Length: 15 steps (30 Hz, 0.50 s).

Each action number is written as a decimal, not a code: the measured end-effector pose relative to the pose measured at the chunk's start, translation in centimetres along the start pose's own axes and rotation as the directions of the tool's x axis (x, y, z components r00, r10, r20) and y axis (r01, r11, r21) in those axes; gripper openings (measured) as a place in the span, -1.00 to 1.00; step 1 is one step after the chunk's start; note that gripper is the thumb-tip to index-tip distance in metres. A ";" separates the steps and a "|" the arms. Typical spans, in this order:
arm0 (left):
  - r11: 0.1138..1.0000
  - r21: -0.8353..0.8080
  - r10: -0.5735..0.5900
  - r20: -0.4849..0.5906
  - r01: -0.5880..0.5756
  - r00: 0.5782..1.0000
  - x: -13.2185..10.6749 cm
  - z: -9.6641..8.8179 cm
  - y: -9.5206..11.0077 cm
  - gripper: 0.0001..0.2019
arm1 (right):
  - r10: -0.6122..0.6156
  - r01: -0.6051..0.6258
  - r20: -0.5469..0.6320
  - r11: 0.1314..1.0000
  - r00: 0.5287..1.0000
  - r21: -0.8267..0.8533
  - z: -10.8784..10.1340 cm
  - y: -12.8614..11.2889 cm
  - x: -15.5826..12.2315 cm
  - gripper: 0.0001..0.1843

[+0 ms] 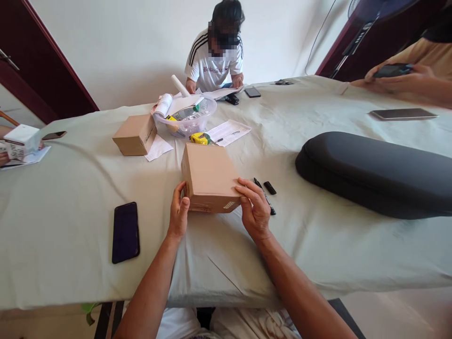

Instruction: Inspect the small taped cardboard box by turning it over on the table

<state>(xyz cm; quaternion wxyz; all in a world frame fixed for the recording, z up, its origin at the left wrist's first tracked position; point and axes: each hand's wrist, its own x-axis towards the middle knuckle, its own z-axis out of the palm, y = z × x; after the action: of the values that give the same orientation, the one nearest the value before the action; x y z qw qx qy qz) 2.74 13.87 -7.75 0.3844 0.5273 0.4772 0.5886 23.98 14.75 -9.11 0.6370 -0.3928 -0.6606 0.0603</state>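
A closed brown cardboard box (212,170) rests on the cloth-covered table in front of me, between both hands. My left hand (179,212) is curved against its left side, thumb at the near corner. At the near right corner, my right hand (254,207) grips the box, fingers on the top edge and thumb on the front. A black marker (264,195) lies just past my right fingers, its cap (270,188) beside it. Behind the box sit a yellow tape measure (200,138) and a printed sheet (230,132).
A second cardboard box (134,135) stands next to a plastic basin (208,113) holding a bottle and papers. A phone (126,232) lies at left, a long black case (374,174) at right. A person (217,66) sits opposite; other people's hands show at both sides.
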 end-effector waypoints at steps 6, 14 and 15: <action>0.999 0.011 -0.048 0.017 0.048 0.999 0.0 0.5 0.2 -0.18 | 0.027 -0.028 0.048 0.999 0.998 0.030 0.0 -0.1 -0.1 -0.74; 0.999 -0.004 -0.040 -0.036 0.040 0.999 0.1 0.5 -0.2 -0.32 | 0.209 -0.209 0.019 0.957 0.978 0.200 0.6 0.3 -0.3 -0.65; 0.999 -0.009 -0.045 -0.044 0.044 0.998 0.1 0.5 -0.4 -0.33 | 0.225 -0.228 0.039 0.950 0.974 0.214 0.7 0.3 -0.3 -0.64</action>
<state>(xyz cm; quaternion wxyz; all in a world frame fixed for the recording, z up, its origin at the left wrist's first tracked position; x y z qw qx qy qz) 3.21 14.13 -8.10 0.3890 0.5020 0.4948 0.5931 23.48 15.05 -9.60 0.6601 -0.3936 -0.6053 0.2073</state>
